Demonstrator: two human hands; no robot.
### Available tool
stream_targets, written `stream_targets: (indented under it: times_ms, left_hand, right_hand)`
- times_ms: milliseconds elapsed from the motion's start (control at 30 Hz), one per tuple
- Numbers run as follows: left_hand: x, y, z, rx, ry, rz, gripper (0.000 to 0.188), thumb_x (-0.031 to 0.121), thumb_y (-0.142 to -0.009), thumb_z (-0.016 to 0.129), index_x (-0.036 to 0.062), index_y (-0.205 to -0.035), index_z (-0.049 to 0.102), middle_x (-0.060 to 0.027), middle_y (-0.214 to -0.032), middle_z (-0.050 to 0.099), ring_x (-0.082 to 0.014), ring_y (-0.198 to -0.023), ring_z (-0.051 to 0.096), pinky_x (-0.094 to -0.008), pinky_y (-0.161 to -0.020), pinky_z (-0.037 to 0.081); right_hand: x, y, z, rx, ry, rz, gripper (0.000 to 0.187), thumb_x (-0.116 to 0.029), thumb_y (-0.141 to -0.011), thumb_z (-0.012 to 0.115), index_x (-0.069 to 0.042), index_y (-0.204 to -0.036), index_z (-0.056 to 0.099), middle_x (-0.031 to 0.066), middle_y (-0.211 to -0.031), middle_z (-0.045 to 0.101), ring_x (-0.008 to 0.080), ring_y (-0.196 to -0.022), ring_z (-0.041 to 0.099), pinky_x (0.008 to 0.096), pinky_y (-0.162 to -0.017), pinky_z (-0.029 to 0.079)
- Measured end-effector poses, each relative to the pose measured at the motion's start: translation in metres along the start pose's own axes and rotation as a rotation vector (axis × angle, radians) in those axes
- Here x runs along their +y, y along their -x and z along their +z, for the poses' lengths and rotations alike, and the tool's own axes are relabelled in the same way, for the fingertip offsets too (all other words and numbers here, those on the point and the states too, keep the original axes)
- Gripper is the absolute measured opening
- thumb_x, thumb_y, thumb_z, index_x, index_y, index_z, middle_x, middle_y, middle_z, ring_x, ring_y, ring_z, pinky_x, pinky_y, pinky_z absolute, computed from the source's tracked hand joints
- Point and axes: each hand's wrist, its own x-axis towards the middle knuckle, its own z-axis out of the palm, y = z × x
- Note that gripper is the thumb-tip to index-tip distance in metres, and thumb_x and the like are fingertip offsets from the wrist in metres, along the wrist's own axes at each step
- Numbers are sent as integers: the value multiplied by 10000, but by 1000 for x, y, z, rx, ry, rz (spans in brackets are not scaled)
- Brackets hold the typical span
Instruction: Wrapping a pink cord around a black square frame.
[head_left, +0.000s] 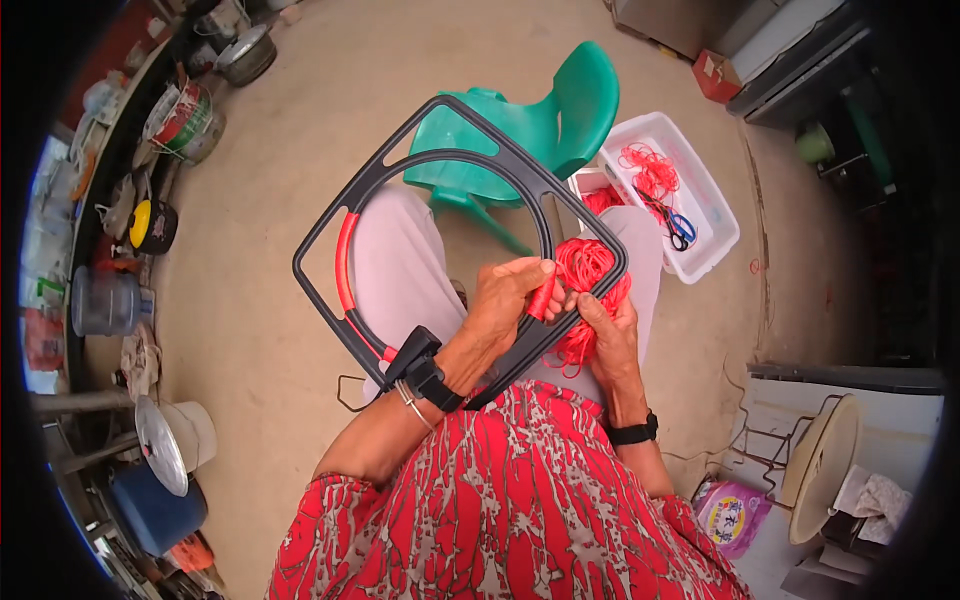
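Observation:
A black, square-cornered frame (500, 143) with a round ring inside rests over my lap. Glossy red cord is wound tightly around the ring's left section (345, 262) and around a short stretch (541, 299) at its right side. My left hand (503, 297) is closed on the ring at that short stretch, thumb and forefinger pressing the red winding. My right hand (612, 332) is closed around a loose bundle of red cord (586, 262), beside the frame's right corner. Its thumb lies near the frame's edge, and part of the bundle hangs below the fingers.
A green plastic chair (585, 100) stands ahead, partly behind the frame. To its right, a white tub (727, 215) contains red cord (650, 170) and blue-handled scissors (682, 230). Pots, a bucket (190, 130) and a water jug (105, 300) line the left side.

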Motion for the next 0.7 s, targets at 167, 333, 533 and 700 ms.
stream_targets:
  times_ms: [167,333,533,700]
  left_hand:
    - [0,-4,-5,-42,27,-53,315,268,-946,526,-25,-869,609,-98,-722,619,-176,-614,599,-276,-569,494]
    - [2,-5,-2,-112,221,-168,453,389,-980,408,-28,-985,583,-100,-752,620,-196,-594,597,-284,-548,489]
    - [9,3,2,-197,174,-98,334,262,-968,477,-57,-1017,560,-105,-761,610,-188,-577,581,-284,-524,469]
    - [23,18,12,-215,204,-105,282,201,-959,494,-67,-1019,560,-111,-761,606,-173,-565,569,-276,-509,455]
  right_hand:
    - [-7,3,4,2,-2,15,256,-122,-897,612,-22,-1110,510,56,-934,614,128,-830,601,288,-755,517]
    - [-19,13,-10,15,15,114,252,-134,-896,610,-15,-1100,523,52,-895,620,99,-715,571,240,-650,484]
    - [-52,23,-72,103,-12,159,248,-219,-951,503,-14,-1090,507,37,-790,563,110,-666,554,255,-613,490]
    - [-77,33,-99,3,-28,141,527,-120,-884,561,26,-1352,366,124,-1180,570,213,-1005,604,350,-923,482]
